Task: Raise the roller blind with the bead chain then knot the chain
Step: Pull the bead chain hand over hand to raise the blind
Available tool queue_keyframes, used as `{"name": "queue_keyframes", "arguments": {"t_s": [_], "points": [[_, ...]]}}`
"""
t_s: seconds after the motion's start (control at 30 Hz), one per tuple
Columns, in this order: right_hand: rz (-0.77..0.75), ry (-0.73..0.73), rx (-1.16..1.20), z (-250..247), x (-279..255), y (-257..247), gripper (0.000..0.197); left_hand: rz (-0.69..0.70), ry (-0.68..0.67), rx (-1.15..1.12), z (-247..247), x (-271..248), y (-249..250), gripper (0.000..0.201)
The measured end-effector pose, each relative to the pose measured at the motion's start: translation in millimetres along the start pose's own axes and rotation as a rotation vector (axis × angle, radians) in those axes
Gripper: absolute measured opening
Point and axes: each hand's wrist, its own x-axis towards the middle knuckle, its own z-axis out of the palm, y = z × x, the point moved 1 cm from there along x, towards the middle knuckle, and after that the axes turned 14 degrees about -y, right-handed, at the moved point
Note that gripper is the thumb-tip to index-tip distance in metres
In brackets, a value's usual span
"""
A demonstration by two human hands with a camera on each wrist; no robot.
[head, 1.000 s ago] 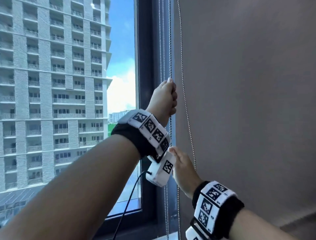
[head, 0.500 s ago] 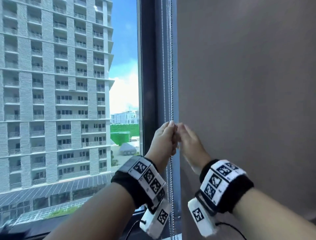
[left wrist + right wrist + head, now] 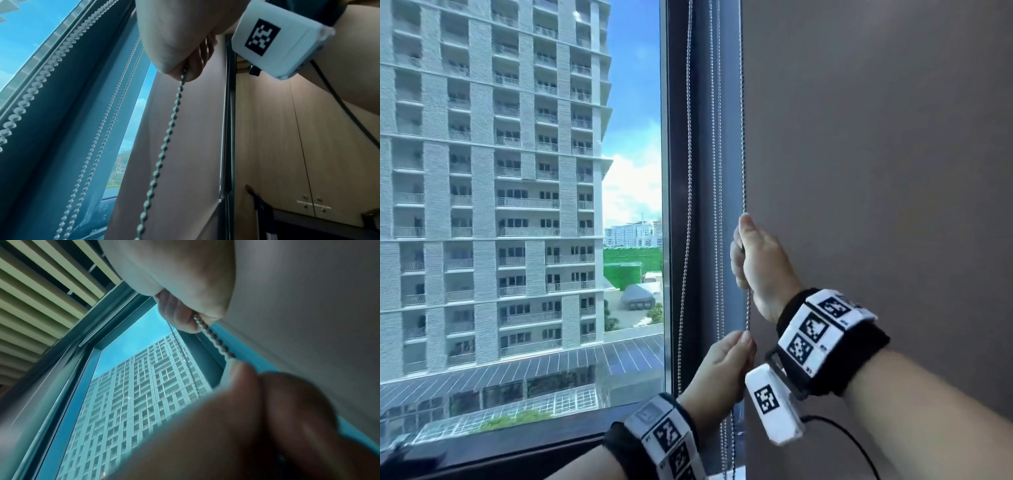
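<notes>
Head view: right hand (image 3: 760,260) fisted around the bead chain (image 3: 743,137) at the roller blind (image 3: 876,171) edge; left hand (image 3: 722,366) pinches the same strand just below. Other strands hang against the window frame (image 3: 702,102).
Left wrist: fingers (image 3: 197,65) curled on chain, which runs taut downward.
Right wrist: chain (image 3: 213,337) leaves the closed fist; left hand's fingertips (image 3: 242,374) blurred beneath.

Bare forearms wear black wristbands (image 3: 866,356) bearing white square-coded tags, each with a white cabled camera box (image 3: 774,407).
</notes>
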Motion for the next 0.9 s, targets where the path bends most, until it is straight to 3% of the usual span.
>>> {"name": "queue_keyframes", "arguments": {"t_s": [0.13,0.23,0.37,0.53,0.73,0.9], "points": [[-0.055,0.023,-0.09,-2.7,-6.1,6.4,0.044,-0.054,-0.003,-0.02,-9.4,10.8,16.0,0.056],[-0.04,0.016,-0.064,-1.3,-12.4,9.2,0.043,0.052,0.019,-0.035,-22.7,35.8,56.1,0.069],[-0.025,-0.063,0.037,8.4,-26.8,19.0,0.039,0.165,0.066,0.021,-25.9,66.2,129.0,0.043],[0.022,-0.069,-0.163,9.4,-49.2,52.1,0.042,0.253,0.11,0.046,-27.3,88.5,190.5,0.028],[0.117,-0.163,-0.177,16.5,-81.7,79.5,0.036,0.125,0.133,0.025,-26.6,94.5,175.1,0.039],[0.323,-0.216,0.076,17.1,-95.0,98.4,0.049,0.153,0.136,0.092,-22.6,78.8,136.1,0.039]]}}
